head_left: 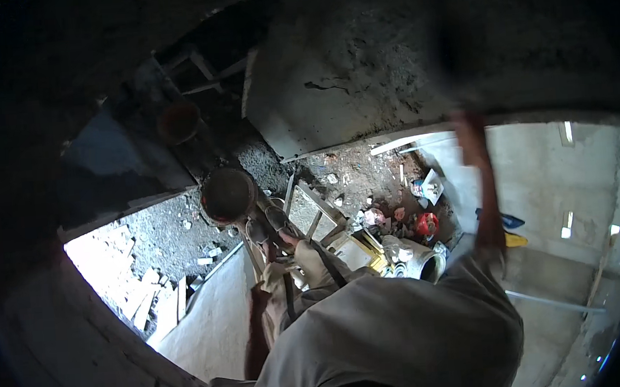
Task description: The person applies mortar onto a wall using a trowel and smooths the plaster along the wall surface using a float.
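Observation:
My right arm reaches up to the right; my right hand point(470, 135) is smeared, just below the shadowed cement surface point(359, 75), with a blurred dark shape point(448, 54) beyond it. My left hand point(258, 298) is low beside my beige trouser leg point(315, 265), its fingers too hidden to make out. My sandalled feet point(262, 229) stand close together on a narrow support, beside a dark round pan point(227, 196). A second round container point(179, 123) sits farther along in shadow.
Far below lie rubble point(330, 178), a wooden frame point(304, 208), a red bucket point(426, 225), a pale cylindrical container point(426, 264) and scattered boards point(148, 298). Grey walls point(568, 190) rise at the right. Dark concrete edges surround the opening.

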`<state>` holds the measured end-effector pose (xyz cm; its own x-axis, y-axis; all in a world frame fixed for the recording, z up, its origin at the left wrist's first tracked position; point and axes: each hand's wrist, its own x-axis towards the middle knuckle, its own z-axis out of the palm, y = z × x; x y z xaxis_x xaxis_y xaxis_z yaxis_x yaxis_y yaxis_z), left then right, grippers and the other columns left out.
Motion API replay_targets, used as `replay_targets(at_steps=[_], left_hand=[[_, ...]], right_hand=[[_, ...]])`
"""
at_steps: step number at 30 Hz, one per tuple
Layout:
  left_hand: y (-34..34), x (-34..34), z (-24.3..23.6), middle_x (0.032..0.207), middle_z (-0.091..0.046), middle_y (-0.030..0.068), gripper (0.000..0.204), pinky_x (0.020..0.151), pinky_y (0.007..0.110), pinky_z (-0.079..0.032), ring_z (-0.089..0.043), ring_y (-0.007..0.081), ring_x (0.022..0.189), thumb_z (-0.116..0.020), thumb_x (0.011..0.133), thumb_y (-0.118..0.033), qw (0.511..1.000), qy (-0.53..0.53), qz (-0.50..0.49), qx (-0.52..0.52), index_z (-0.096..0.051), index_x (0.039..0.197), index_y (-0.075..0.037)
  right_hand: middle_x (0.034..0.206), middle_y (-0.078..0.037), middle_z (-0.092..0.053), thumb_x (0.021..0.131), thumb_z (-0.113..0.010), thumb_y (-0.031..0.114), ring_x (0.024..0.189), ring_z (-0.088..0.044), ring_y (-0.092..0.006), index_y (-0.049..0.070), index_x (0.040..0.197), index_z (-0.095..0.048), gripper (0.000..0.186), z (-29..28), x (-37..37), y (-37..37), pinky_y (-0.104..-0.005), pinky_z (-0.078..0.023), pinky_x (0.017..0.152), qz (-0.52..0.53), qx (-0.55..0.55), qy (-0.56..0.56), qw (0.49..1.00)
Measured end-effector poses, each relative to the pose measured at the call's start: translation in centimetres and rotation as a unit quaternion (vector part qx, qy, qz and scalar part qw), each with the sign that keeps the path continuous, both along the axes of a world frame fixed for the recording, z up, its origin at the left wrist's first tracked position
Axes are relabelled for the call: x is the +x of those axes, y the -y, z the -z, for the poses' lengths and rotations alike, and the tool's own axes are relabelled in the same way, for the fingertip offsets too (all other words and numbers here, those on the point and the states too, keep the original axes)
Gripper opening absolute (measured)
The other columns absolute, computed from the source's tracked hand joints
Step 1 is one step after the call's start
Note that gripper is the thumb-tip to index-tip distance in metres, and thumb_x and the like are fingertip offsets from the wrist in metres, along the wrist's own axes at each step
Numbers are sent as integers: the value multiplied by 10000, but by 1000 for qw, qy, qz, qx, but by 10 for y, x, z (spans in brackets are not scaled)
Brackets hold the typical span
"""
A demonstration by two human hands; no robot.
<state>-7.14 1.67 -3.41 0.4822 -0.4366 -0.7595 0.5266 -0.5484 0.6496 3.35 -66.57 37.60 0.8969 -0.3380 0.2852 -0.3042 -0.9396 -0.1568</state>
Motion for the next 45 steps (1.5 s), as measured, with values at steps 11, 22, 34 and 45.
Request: replay_targets(at_steps=[11, 22, 34, 45], left_hand=[[-4, -75, 12, 1016, -620, 233, 823, 875, 479, -453, -575, 353, 1002, -693, 797, -360, 989, 27, 81, 120, -287, 1441, -46], [69, -60, 23, 1216, -523, 225, 701, 929, 466, -442, -518, 410, 1112, -739, 746, -346, 923, 25, -78, 375, -448, 1341, -116], [76, -48, 19, 1258, -511, 177, 612, 968, 440, -419, -493, 356, 1175, -721, 774, -331, 908, -37, -162, 385, -504, 1301, -108], [43, -110, 39, 1304, -442, 304, 914, 930, 478, -440, -488, 465, 1131, -746, 750, -334, 964, 78, 26, 253, -220, 1473, -142]], right_hand=[[868, -134, -664, 782, -681, 117, 791, -659, -291, 67, 1223, -520, 472, 81, 56, -193, -396, -524, 684, -89, 68, -164, 980], [956, -133, -602, 874, -529, 182, 866, -615, -273, 91, 1194, -515, 333, 667, 131, -393, -358, -507, 696, -230, -100, -348, 903], [867, -154, -667, 810, -641, 332, 784, -655, -330, 125, 1088, -632, 346, 734, 130, -419, -447, -510, 738, -366, 148, -326, 859], [850, -135, -670, 782, -682, 284, 769, -661, -323, 80, 1152, -569, 437, 426, 150, -380, -411, -531, 691, -380, 278, -337, 815]])
